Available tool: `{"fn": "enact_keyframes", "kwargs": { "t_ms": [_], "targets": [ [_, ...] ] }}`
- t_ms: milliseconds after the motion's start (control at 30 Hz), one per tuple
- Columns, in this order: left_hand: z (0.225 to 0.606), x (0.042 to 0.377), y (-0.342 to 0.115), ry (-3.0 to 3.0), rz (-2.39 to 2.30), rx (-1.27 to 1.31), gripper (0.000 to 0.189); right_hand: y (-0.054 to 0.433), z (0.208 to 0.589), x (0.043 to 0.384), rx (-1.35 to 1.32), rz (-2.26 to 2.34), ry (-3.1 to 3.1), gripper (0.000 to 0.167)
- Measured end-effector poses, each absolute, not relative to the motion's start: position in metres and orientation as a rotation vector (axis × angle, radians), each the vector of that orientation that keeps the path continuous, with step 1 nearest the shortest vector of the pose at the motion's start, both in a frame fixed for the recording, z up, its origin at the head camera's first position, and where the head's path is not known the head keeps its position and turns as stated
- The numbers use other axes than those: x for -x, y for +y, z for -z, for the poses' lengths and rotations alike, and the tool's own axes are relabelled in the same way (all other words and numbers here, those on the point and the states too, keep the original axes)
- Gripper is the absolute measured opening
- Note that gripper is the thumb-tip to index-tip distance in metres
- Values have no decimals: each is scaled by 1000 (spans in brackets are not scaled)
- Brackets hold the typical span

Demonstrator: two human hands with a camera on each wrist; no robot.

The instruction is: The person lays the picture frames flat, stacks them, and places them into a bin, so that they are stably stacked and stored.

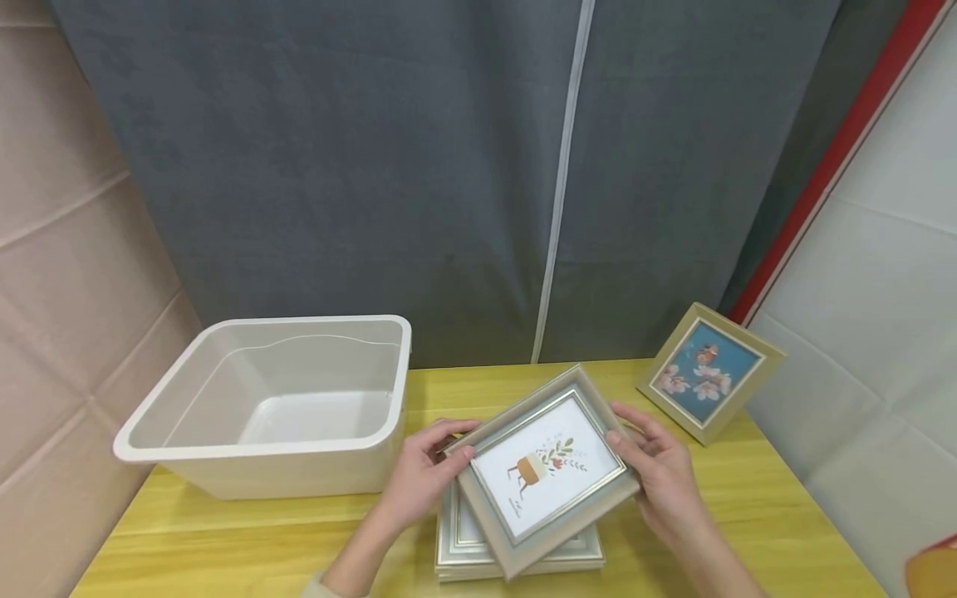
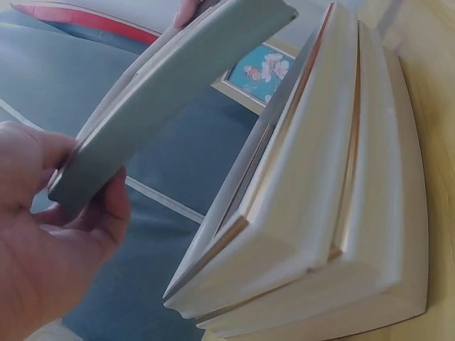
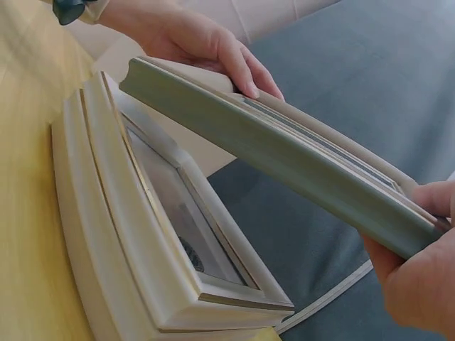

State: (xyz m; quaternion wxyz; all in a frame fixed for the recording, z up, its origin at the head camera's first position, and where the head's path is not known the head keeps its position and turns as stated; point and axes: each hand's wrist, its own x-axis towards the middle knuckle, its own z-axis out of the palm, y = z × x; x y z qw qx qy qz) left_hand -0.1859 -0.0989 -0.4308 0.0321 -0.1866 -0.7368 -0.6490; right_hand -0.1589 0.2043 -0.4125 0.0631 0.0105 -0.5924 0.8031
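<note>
Head view: 2 hands, 1 picture frame (image 1: 549, 465) held between them, tilted, raised over the stack and apart from it. Left hand (image 1: 428, 469) clamped on its left corner, thumb on front, fingers behind; right hand (image 1: 661, 469) clamped on the right side, thumb and fingers pinching the edge. Below: 1 frame stack (image 1: 458, 555) lying on 1 yellow table (image 1: 755, 531), at least 2 frames, exact count can't tell. 1 blossom picture (image 1: 706, 378) propped upright at back right. 1 white bin (image 1: 262, 451) at left. 1 grey curtain (image 1: 359, 166) behind.
</note>
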Motion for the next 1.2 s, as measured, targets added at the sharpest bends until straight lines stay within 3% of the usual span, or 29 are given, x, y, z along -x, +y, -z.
{"fn": "enact_keyframes", "kwargs": {
  "t_ms": [333,467,1200],
  "targets": [
    [426,194,-94,-2296,1877,301,24,201,418,151,55,-2244,-1991,39],
    [424,196,-95,-2313,1865,225,24,200,419,145,123,-2103,-2188,46],
    [453,208,-94,-2457,1736,227,21,206,447,122,122,-2061,-2446,52]
  ]
}}
